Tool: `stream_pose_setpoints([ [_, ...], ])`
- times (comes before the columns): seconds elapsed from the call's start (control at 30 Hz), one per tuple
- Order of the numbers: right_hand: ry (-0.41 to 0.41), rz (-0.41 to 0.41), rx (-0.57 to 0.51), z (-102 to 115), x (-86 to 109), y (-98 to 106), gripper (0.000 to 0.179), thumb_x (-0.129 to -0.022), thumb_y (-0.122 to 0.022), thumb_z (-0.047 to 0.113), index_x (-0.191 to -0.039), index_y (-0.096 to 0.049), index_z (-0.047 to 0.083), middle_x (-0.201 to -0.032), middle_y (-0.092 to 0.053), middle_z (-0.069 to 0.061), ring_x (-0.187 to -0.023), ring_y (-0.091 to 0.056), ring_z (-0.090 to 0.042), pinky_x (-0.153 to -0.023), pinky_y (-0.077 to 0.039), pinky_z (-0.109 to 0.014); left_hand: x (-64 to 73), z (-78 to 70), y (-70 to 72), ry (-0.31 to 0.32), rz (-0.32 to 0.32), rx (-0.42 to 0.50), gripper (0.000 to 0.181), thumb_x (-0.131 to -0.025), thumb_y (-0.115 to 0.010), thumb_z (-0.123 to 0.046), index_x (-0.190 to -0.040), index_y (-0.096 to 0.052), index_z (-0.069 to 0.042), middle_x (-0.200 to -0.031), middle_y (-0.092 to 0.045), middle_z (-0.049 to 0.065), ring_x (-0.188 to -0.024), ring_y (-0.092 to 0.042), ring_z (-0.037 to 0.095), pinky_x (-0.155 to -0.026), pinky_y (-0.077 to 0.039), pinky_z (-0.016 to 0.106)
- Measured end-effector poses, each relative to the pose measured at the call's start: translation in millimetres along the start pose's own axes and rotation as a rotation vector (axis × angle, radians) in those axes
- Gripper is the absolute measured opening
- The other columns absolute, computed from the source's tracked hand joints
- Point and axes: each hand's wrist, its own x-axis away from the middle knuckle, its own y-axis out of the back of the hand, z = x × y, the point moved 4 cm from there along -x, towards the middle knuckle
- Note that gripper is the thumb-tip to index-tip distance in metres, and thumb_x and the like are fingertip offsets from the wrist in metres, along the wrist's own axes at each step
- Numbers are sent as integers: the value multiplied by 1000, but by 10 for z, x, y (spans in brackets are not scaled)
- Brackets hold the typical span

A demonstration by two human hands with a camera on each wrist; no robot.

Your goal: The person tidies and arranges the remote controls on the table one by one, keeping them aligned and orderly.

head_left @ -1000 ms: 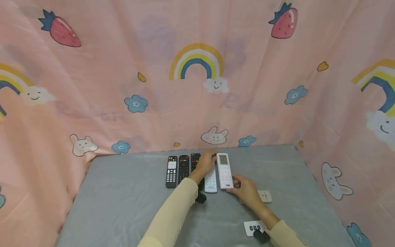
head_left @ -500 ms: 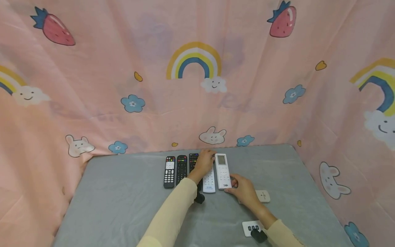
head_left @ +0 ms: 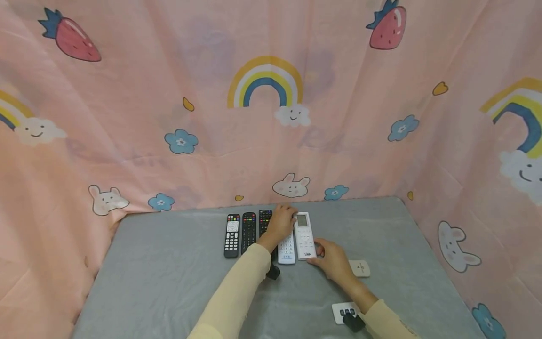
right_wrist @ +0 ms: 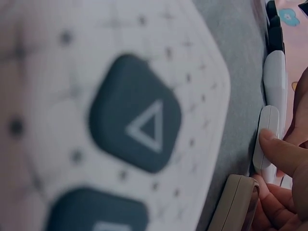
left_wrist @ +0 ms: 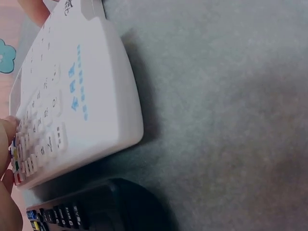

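A white air conditioner remote [head_left: 305,240] with a grey screen lies at the right end of a row of remotes. My right hand [head_left: 334,261] pinches its lower right corner; in the right wrist view the thumb [right_wrist: 272,144] lies on its edge. My left hand [head_left: 279,223] reaches over the row, its fingertips right at the air conditioner remote's upper left corner; I cannot tell whether they grip it. Under that hand is a white remote [head_left: 286,249] with blue lettering, its upper part hidden. In the left wrist view this white remote [left_wrist: 96,91] fills the upper left.
Further left lie three black remotes [head_left: 232,235], the third partly behind my left hand. Right of the row, a beige device [head_left: 361,268] is half hidden by my right hand. A small white remote [head_left: 338,313] with dark buttons lies under my right wrist. A patterned pink curtain [head_left: 338,160] stands behind the grey table [head_left: 161,278].
The air conditioner remote has shifted slightly left and toward me, narrowing the gap to the white remote beside it. Both hands keep their places. The head view has turned slightly.
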Motion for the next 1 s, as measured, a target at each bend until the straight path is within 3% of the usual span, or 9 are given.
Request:
stream_pose_setpoints([
  [0.53, 15, -24, 5, 16, 31, 8, 62, -71, -88, 16, -124, -63, -3, -73, -56, 2, -66, -46, -9, -59, -36, -21, 9, -18, 30, -2, 27, -83, 33, -100, -59, -22, -132, -62, -17, -134, -62, 1, -125, -53, 19, -107, -47, 33],
  [0.8, -6, 9, 5, 20, 21, 6, 64, -73, -87, 18, -127, -60, -4, -73, -56, 3, -64, -46, -9, -57, -36, -20, 18, -18, 42, -1, 33, -100, 34, -100, -59, -24, -133, -61, -17, -135, -61, 1, -126, -52, 19, -108, -46, 33],
  [1.0, -37, 65, -23, -2, 12, 94, 66, -75, -85, 21, -130, -58, -4, -77, -62, 1, -66, -51, -9, -60, -42, -23, 25, -53, 105, -32, 15, -56, 34, -99, -60, -23, -132, -61, -14, -136, -61, 4, -127, -52, 20, -108, -47, 35],
])
